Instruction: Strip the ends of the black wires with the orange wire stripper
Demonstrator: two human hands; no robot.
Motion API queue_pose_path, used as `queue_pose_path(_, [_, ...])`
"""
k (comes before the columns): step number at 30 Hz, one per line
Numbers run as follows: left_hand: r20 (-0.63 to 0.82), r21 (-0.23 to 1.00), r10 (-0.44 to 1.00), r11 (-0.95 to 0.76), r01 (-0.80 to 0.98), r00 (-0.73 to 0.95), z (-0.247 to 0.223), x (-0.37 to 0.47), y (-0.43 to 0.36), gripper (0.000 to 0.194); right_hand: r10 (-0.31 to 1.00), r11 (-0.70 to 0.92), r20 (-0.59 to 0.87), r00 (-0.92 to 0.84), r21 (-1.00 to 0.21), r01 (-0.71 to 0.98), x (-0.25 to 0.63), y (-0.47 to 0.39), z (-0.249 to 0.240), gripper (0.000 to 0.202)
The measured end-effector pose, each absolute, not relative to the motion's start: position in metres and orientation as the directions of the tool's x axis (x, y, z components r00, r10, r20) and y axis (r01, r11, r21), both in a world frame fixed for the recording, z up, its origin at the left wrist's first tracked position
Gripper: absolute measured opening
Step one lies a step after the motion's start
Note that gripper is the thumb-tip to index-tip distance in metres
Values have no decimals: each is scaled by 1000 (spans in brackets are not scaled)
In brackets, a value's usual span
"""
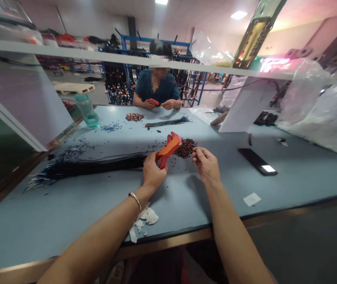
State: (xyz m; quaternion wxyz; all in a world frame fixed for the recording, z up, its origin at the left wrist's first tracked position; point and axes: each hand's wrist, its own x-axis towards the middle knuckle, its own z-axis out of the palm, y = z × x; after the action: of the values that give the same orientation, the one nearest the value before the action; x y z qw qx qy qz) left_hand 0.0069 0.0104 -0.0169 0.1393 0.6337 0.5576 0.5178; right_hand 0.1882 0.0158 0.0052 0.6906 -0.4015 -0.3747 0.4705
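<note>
My left hand (pixel 154 172) is wrapped round the handles of an orange and red wire stripper (pixel 170 147), whose head points up and to the right. The fingertips of my right hand (pixel 207 165) are pinched together; what is between them, if anything, is too small to make out. A heap of small dark brown and copper-coloured pieces (pixel 187 148) lies just behind the tool, left of my right fingertips. To the left of my left hand stretches a thick bundle of black wires (pixel 103 165), with blue and whitish ends at its far left.
Across the table (pixel 97 213) a person (pixel 156 88) holds a red tool. Near them lie a copper-coloured heap (pixel 134 117) and a smaller wire bundle (pixel 168 122). A green bottle (pixel 87 111) stands left. At right are a phone (pixel 257 161) and paper (pixel 251 199). Crumpled tissue (pixel 149 216) lies in front.
</note>
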Motion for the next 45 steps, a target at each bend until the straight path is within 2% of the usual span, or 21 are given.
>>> queue_pose_path(3, [591,630,804,-408,661,-66,-15,7,6,44,959,228,130,252,-881,-414,189,17,6,29])
queue_pose_path(6, [627,554,776,-507,660,68,-14,9,2,46,955,256,139,262,-833,-491,193,18,7,29])
queue_pose_path(9, [625,580,761,-602,549,174,-14,10,0,46,953,280,159,259,-794,-540,197,19,8,31])
queue_pose_path(11, [579,665,783,-614,426,225,-13,11,-2,43,953,284,169,250,-785,-551,198,18,9,31])
queue_pose_path(13, [476,785,834,-546,293,277,-11,11,-3,41,952,291,181,247,-788,-543,197,16,10,30])
queue_pose_path(15, [330,905,882,-397,152,336,-9,10,-4,39,949,299,194,250,-810,-505,195,15,11,28])
queue_pose_path(17, [197,976,894,-219,8,402,-8,10,-4,38,936,322,216,278,-843,-431,192,14,11,26])
queue_pose_path(20, [101,987,878,-30,-156,469,-9,8,-2,37,887,394,293,357,-882,-257,189,13,11,20])
queue_pose_path(23, [76,966,857,64,-251,510,-11,8,1,41,840,445,377,391,-890,-98,187,10,13,16])
queue_pose_path(29, [71,961,816,99,-259,574,-11,7,1,42,815,480,459,354,-877,33,186,6,15,12])
queue_pose_path(45, [29,952,810,156,-263,586,-7,7,-1,43,786,529,534,311,-842,107,186,-1,22,6])
